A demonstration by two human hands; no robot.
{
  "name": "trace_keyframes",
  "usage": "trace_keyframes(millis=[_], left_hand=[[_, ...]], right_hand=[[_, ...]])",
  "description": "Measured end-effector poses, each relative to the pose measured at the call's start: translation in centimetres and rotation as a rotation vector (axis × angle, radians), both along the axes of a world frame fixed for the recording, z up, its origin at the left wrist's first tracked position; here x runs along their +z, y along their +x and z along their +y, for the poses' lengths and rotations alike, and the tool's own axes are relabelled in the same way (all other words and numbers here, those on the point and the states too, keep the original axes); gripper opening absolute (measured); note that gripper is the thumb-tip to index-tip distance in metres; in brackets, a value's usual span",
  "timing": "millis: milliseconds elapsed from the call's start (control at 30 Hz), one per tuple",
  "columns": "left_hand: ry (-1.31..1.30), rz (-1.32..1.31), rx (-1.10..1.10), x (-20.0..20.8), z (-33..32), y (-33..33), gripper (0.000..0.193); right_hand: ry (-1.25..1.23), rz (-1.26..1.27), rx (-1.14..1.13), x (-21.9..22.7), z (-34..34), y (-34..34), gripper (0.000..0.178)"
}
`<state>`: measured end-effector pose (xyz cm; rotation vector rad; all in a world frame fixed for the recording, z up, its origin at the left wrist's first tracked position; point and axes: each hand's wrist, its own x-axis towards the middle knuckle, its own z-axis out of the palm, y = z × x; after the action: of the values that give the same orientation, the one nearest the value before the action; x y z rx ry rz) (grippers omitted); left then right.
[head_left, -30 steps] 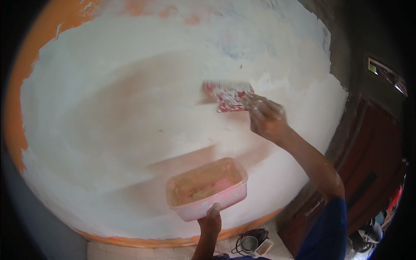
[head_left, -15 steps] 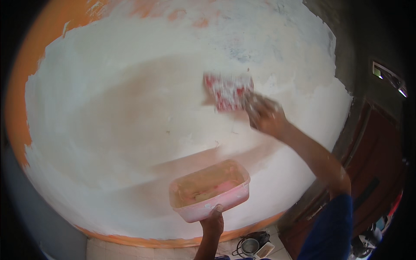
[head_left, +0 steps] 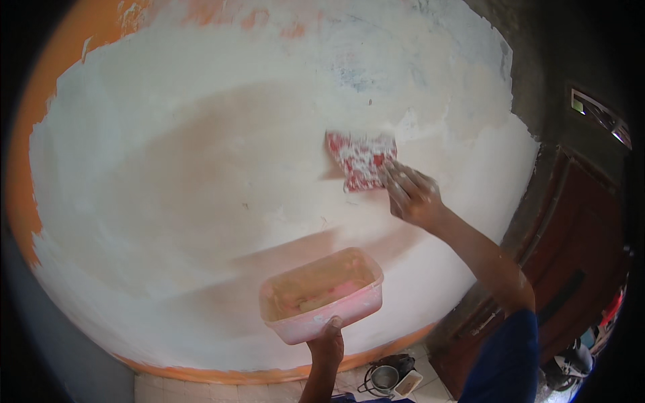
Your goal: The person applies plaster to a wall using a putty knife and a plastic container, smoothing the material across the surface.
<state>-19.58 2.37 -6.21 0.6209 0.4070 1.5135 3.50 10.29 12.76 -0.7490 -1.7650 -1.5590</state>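
Note:
My right hand (head_left: 411,195) grips a flat red plastic scraper (head_left: 363,161), smeared with white filler, by its right side. The scraper's upper edge lies at the white-coated wall (head_left: 201,174), a little right of the middle. Lower down, my left hand (head_left: 327,344) holds a pink rectangular tub (head_left: 329,322) from below, its thumb on the near side. The tub is tilted with its open top toward me, and some pale filler clings inside. White smears cover the fingers of my right hand. The left fingers under the tub are hidden.
Orange paint (head_left: 21,195) borders the coating on the left and along the bottom. A brown door (head_left: 571,248) stands at the right. On the tiled floor (head_left: 201,389) below are a metal pot (head_left: 384,379) and a small pale container (head_left: 408,383). Assorted items sit at the lower right.
My right hand and the scraper have moved slightly down along the wall. The tub stays in my left hand, almost unmoved. The whole view has shifted a little.

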Motion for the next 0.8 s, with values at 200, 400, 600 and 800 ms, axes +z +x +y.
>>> trace_keyframes(millis=[200,400,600,800], left_hand=[[0.077,-0.029,0.017,-0.1,0.1,0.6,0.046],[0.105,-0.049,0.026,0.2,-0.4,0.4,0.046],[0.134,-0.068,0.024,-1.1,0.6,-0.6,0.048],[0.085,-0.078,0.025,-2.8,-1.4,0.0,0.050]], right_hand=[[0.105,0.404,0.092,10.0,-4.0,0.1,0.020],[-0.627,1.072,0.681,14.0,-3.5,2.3,0.021],[-0.941,1.048,0.409,13.9,-2.0,4.5,0.023],[-0.455,0.821,-0.061,13.4,-2.3,3.3,0.027]])
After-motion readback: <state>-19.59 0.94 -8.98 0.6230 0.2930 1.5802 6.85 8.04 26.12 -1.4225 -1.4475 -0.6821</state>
